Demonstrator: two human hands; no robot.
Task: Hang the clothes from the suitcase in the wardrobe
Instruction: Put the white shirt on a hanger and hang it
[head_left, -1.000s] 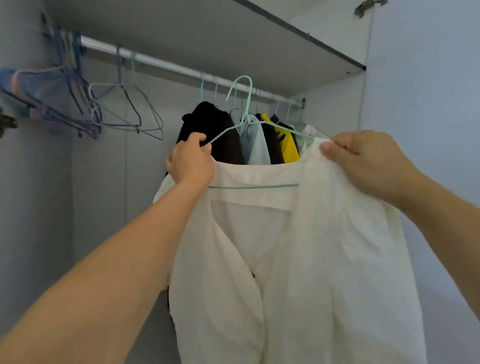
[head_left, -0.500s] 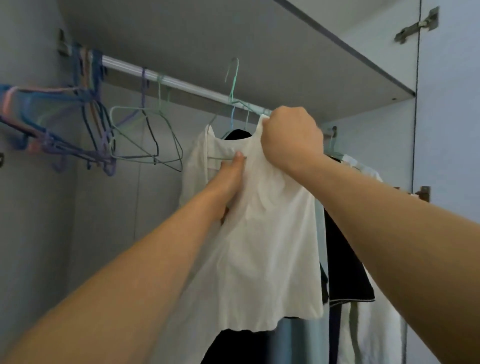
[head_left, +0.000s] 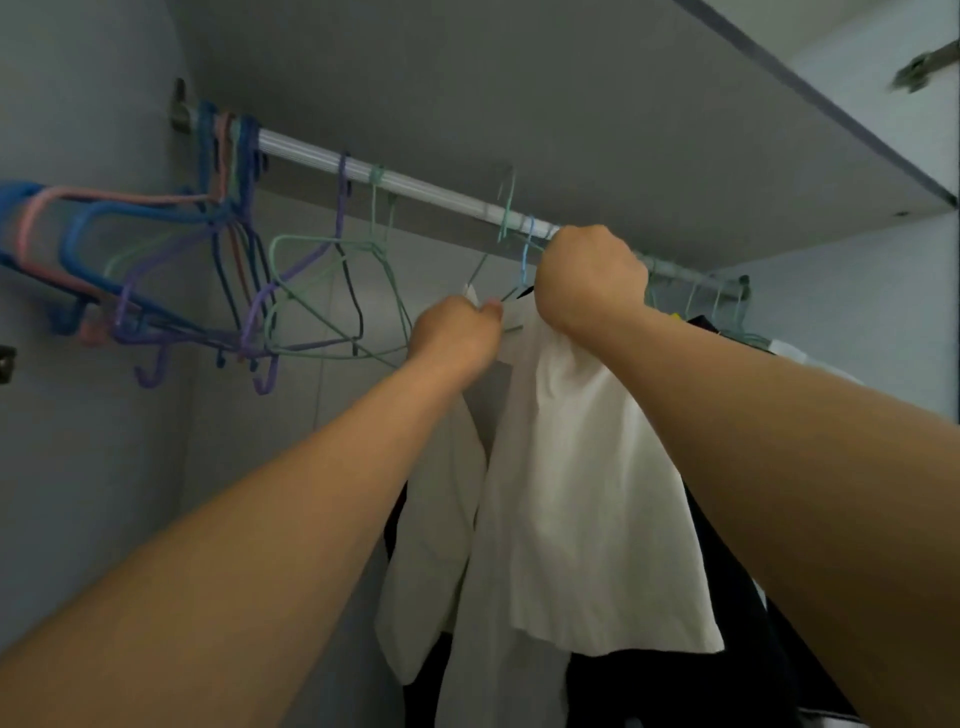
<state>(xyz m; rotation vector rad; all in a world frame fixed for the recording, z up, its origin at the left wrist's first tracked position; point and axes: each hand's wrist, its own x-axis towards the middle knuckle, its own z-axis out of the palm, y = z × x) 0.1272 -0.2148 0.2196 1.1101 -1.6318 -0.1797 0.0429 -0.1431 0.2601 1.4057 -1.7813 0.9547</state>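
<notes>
A white shirt (head_left: 576, 493) hangs from a thin green wire hanger (head_left: 506, 213), whose hook sits over the silver wardrobe rail (head_left: 415, 182). My left hand (head_left: 454, 338) grips the hanger's left shoulder and the shirt's collar. My right hand (head_left: 589, 278) is curled round the shirt's right shoulder, just under the rail. The hanger's right side is hidden behind my right hand.
Several bare hangers (head_left: 171, 275), blue, pink, purple and green, bunch at the rail's left end. Dark and white clothes (head_left: 748, 597) hang to the right of the shirt. A grey shelf (head_left: 571, 104) lies close above the rail. The wardrobe's side wall (head_left: 78, 467) stands left.
Both hands have lifted the shirt on its hanger up and inward from chest height. The hanger's hook now sits on the rail, left of the hanging clothes.
</notes>
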